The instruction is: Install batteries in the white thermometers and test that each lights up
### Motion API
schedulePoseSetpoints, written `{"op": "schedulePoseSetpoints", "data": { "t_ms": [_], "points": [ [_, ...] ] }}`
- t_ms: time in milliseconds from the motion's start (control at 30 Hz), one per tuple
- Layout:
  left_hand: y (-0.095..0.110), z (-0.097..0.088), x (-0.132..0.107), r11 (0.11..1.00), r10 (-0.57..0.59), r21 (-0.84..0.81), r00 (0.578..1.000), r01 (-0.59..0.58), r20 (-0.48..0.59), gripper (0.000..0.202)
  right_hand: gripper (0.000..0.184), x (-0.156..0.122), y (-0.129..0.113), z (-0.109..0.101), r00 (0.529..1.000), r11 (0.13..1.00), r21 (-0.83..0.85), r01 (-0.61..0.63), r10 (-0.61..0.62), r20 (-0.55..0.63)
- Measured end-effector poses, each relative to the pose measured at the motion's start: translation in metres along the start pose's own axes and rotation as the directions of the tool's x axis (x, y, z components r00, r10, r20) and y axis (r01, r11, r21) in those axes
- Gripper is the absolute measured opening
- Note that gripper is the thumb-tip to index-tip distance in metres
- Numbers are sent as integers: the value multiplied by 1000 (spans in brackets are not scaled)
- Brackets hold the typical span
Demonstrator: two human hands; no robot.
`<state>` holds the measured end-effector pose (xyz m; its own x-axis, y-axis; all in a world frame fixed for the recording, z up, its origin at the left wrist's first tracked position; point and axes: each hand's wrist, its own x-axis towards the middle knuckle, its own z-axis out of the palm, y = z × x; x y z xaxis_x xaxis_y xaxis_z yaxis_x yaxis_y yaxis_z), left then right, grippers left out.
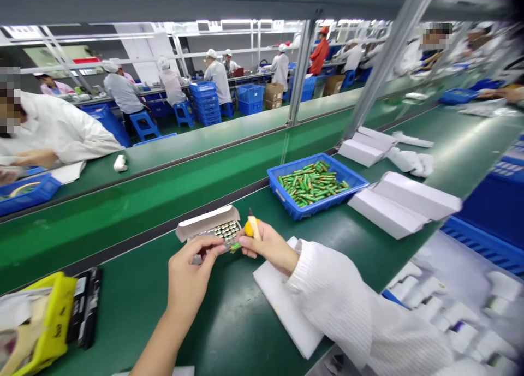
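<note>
An open white carton (208, 222) holds rows of upright batteries (227, 230) with their metal ends showing. My left hand (192, 264) is at its front side, thumb and fingers pinched together; what lies between them is hidden. Close to its fingertips, a small green battery (236, 247) lies at the fingertips of my right hand (268, 245). That hand is closed around a dark-tipped tool with a cream shaft (255, 228), and a round yellow piece (248, 227) shows beside the shaft. The tool's exact kind is unclear.
A blue tray (301, 212) of loose green batteries stands behind my right hand. White foam sheets (290, 310) lie under my right forearm. Open white cartons (403, 204) sit right, a yellow bin (55, 321) left. Across the divider a co-worker (61, 127) sits.
</note>
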<state>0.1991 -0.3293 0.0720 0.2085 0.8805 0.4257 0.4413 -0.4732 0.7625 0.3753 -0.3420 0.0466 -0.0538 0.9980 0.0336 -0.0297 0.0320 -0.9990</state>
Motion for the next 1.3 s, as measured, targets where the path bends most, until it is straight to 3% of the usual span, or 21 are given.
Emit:
{"op": "schedulePoseSetpoints", "data": {
  "t_ms": [67, 133, 233, 300, 333, 500, 667, 900, 1133, 1300],
  "points": [
    [-5, -6, 5, 996, -88, -17, 989, 86, -115, 9, 40, 1, -4, -7, 989, 992, -113, 57, -72, -129],
    [-13, -10, 9, 995, -88, 33, 986, 94, -143, 16, 31, 4, -9, -24, 937, 959, -263, 101, -180, -298],
    [-26, -11, 8, 963, 58, 263, 998, -54, -7, 10, 19, 10, -12, -62, 777, 868, -493, 70, -357, -519],
    [-33, -8, 6, 922, 136, 351, 985, -165, 105, 7, 12, 13, -10, -86, 688, 780, -626, -1, -454, -567],
    [-36, -6, 5, 911, 158, 360, 977, -201, 146, 8, 10, 15, -8, -95, 666, 735, -678, -36, -488, -564],
    [-36, -6, 6, 868, 175, 414, 949, -274, 261, 12, 15, 18, 6, -103, 683, 589, -801, -105, -543, -488],
    [-29, -10, 12, 836, 103, 483, 940, -260, 327, 12, 16, 19, 9, -96, 690, 527, -843, -105, -572, -443],
    [-31, 6, 12, 844, -4, 527, 980, -104, 201, 14, 9, 17, 9, -89, 712, 499, -864, -67, -583, -392],
    [-30, 14, 16, 890, -21, 441, 955, -117, 297, 15, 8, 18, 10, -82, 710, 518, -855, -33, -589, -385],
    [-29, 12, 17, 943, -61, 331, 966, -26, 250, 13, 8, 15, 3, -73, 702, 530, -847, 38, -618, -354]
  ]
}}
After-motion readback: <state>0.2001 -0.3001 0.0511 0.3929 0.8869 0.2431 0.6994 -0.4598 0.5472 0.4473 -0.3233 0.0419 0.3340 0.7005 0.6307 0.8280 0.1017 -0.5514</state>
